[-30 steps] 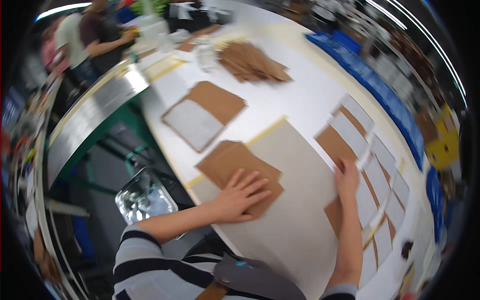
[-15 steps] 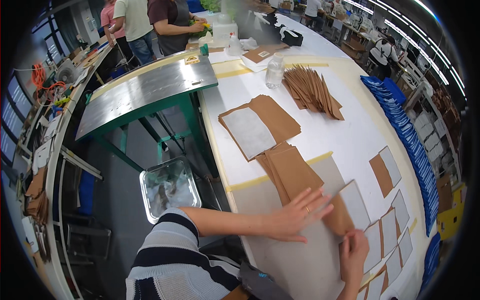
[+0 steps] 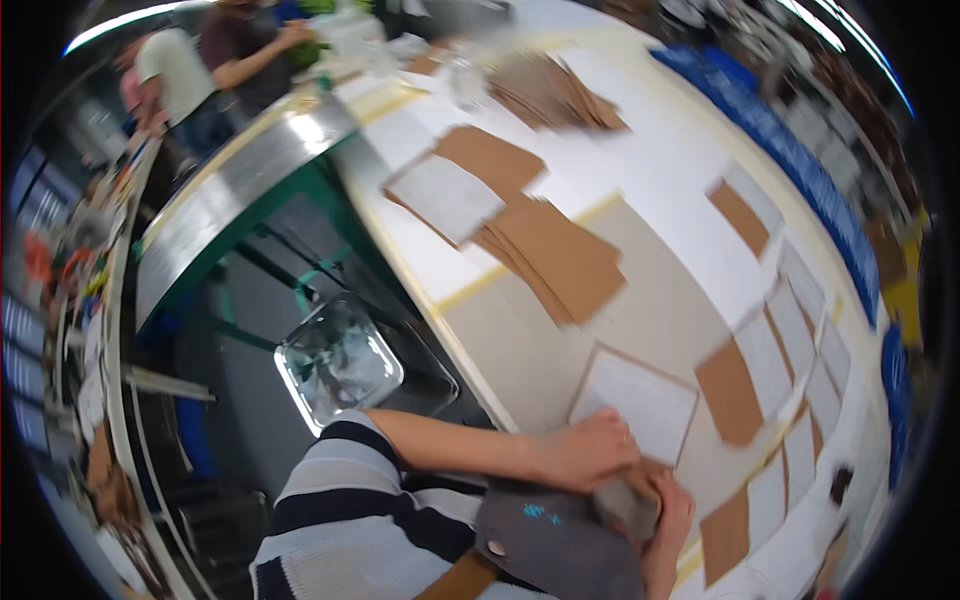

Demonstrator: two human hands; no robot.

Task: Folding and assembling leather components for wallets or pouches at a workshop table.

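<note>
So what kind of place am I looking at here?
Probably a workshop or small factory's assembly floor: a long white worktable laid with rows of brown card pieces, a steel-topped bench beside it, and other people working beyond.

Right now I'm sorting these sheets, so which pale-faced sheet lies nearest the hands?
The pale sheet with a brown border, directly above the left hand; the others lie farther right or farther up the table.

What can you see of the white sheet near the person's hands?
The white sheet is a flat, roughly rectangular piece with a thin brown border, like paper on cardboard. It lies turned at an angle on the beige table, near its front edge. The left hand rests at its lower left corner; the right hand is just below it. A brown card lies beside it.
</note>
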